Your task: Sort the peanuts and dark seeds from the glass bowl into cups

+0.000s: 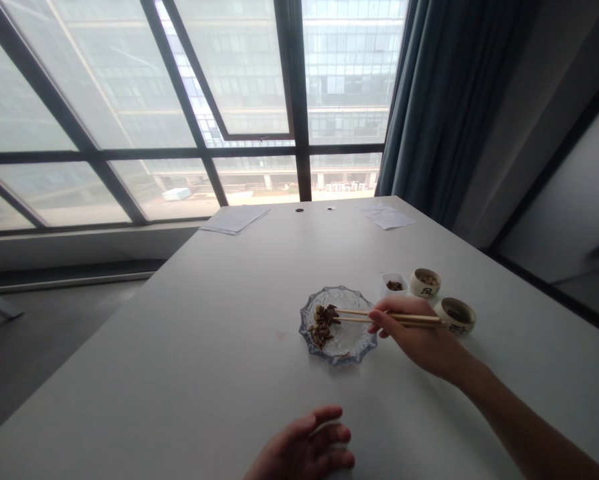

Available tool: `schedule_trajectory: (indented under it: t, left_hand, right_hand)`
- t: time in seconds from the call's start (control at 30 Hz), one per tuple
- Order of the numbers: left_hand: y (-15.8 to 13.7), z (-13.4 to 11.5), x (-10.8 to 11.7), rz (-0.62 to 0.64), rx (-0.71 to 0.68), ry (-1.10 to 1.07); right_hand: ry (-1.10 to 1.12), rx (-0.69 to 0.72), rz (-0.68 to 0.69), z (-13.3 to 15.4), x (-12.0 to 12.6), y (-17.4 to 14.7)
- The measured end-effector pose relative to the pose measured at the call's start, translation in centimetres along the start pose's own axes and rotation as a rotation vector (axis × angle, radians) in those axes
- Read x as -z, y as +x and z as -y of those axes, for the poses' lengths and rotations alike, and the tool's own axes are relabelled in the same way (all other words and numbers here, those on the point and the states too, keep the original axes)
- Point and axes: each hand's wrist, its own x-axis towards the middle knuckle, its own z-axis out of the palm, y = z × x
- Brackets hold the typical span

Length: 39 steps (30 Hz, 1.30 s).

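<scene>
My right hand is closed around a pair of wooden chopsticks. Their tips touch a pile of small brown dried pieces on the left side of a clear glass plate with a scalloped rim. The exact kind of the pieces is too small to make out. Nearer the camera, my left hand is held over the table with its fingers apart and nothing in it.
Beyond my right hand stand a small white dish with dark pieces, a cream cup of light brown bits and another cream cup with dark contents. Papers and more sheets lie at the white table's far end.
</scene>
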Motion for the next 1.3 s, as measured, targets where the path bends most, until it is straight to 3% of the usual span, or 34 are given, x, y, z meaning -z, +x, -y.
schedule_trajectory:
  t: [0.13, 0.37, 0.47, 0.6, 0.7, 0.77, 0.9, 1.03, 1.3]
  left_hand:
    - [0.1, 0.1, -0.1, -0.008, -0.001, -0.001]
    - [0.1, 0.2, 0.0, -0.009, -0.002, -0.003]
    - [0.0, 0.2, 0.0, 0.005, -0.001, 0.004]
    - [0.1, 0.0, 0.0, 0.009, 0.001, 0.0]
    - [0.2, 0.0, 0.0, 0.009, 0.007, -0.004]
    - [0.2, 0.0, 0.0, 0.006, -0.003, -0.006]
    - [0.0, 0.1, 0.1, 0.002, 0.0, -0.013]
    - [-0.1, 0.1, 0.0, -0.007, 0.003, -0.028]
    - [0.0, 0.2, 0.0, -0.02, 0.009, -0.034]
  right_hand:
    - [0.035, -0.063, -0.003, -1.3, -1.2, 0.2]
    - [0.058, -0.08, -0.057, -1.7, -1.1, 0.2]
    - [0.066, -0.095, -0.156, -1.3, 0.3, 0.1]
    - [0.072, -0.134, -0.39, -1.0, 3.8, 0.1]
    - [-0.017, -0.156, -0.546, -1.5, 6.1, 0.1]
    - [-0.088, -0.154, -0.578, -1.9, 7.0, 0.2]
    - [-0.124, -0.146, -0.567, -2.2, 7.1, 0.4]
    - [-0.026, -0.159, -0.524, -1.9, 5.6, 0.4]
    - [0.09, -0.11, -0.117, -1.3, 0.5, 0.6]
